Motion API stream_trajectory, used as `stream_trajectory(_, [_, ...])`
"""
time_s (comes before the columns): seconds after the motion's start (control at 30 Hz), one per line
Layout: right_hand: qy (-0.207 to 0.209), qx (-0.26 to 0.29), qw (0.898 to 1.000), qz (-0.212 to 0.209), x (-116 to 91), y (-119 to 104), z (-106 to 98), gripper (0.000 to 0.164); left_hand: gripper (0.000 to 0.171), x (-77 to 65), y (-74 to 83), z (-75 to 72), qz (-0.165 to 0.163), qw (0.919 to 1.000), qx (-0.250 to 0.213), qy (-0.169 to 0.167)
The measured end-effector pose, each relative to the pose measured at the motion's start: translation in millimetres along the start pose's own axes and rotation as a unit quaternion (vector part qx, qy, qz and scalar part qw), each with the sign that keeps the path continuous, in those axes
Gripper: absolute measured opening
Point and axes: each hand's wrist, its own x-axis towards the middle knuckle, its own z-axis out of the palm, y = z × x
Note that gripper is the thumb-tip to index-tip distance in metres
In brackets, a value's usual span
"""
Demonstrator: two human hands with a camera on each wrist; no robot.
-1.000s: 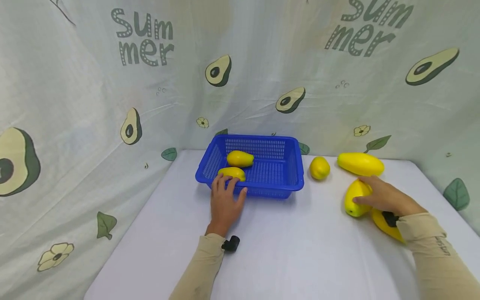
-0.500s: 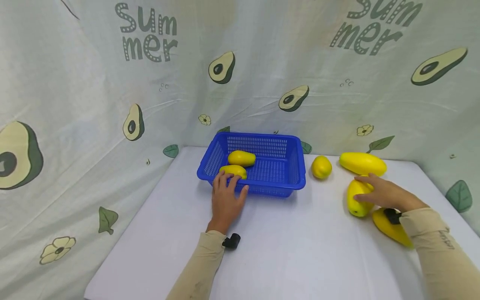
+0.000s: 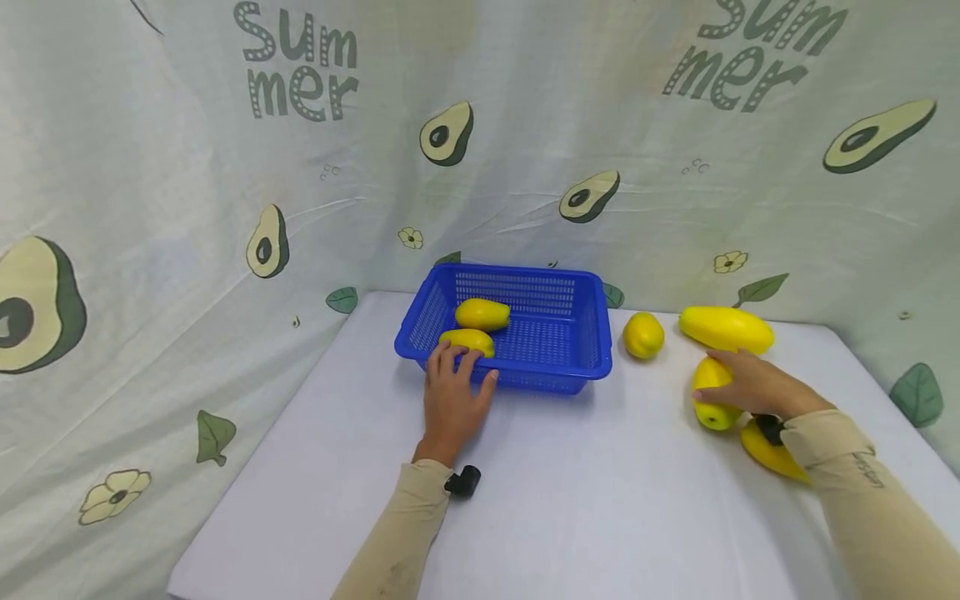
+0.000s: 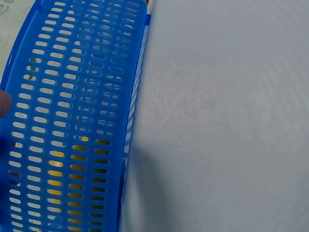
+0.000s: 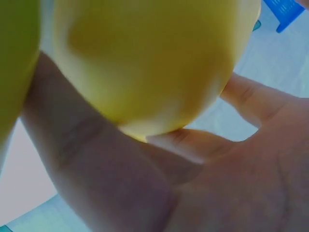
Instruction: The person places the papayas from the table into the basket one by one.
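Over the front rim of the blue basket (image 3: 525, 371) my left hand (image 3: 453, 407) hooks its fingers, with the thumb nearer the outside. Inside, one yellow papaya (image 3: 467, 341) lies by those fingertips and another papaya (image 3: 482, 315) sits behind it. My right hand (image 3: 757, 386) holds a yellow papaya (image 3: 712, 417) on the table at the right, thumb across its near side and fingers at its far end. In the right wrist view, the fingers bend against the big yellow papaya (image 5: 154, 63). The left wrist view mostly shows the perforated basket wall (image 4: 63, 96).
A small round yellow fruit (image 3: 642, 336) stands right of the basket. Behind the right hand lies a long yellow fruit (image 3: 726, 328). Another yellow fruit (image 3: 772, 454) is partly hidden under the right wrist. A printed cloth (image 3: 510, 225) hangs behind the white table (image 3: 570, 500).
My right hand has shifted slightly left over the papaya, its thumb reaching further across. The left hand stays at the basket rim. The head view has tilted a little.
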Motion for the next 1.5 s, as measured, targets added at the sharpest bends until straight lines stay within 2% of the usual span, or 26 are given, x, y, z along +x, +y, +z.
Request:
stream_trajectory(0.13, [-0.011,0.018,1.000,0.003,6,-4,1,0.098,0.040,-0.8,-2.8,-2.1,-0.005,1.0000,0.005,-0.006])
stream_trajectory(0.27, [-0.007,0.028,1.000,-0.011,10,-7,4,0.088,0.042,-2.9,-3.9,-3.5,-0.016,0.9996,0.010,-0.019])
stream_trajectory(0.53, [-0.012,0.002,0.999,-0.032,13,-8,0,0.076,0.041,0.1,-4.3,-1.7,0.001,0.9999,0.009,-0.010])
stream_trajectory(0.73, [-0.030,-0.016,0.999,-0.021,17,-7,1,0.084,0.041,2.0,-3.5,-3.8,0.001,0.9999,0.006,-0.014])
stream_trajectory(1.0, [-0.001,-0.008,1.000,-0.023,18,-5,2,0.090,0.040,1.4,-3.8,0.1,0.004,0.9999,0.011,-0.002])
stream_trajectory(1.33, [-0.006,0.037,0.999,-0.008,9,-7,-1,0.094,0.040,-1.2,-3.6,-1.4,0.005,1.0000,0.004,0.000])
stream_trajectory(1.5, [-0.011,0.100,0.995,0.001,6,-4,-6,0.098,0.040,0.0,-3.5,-0.6,0.006,1.0000,-0.001,0.002])
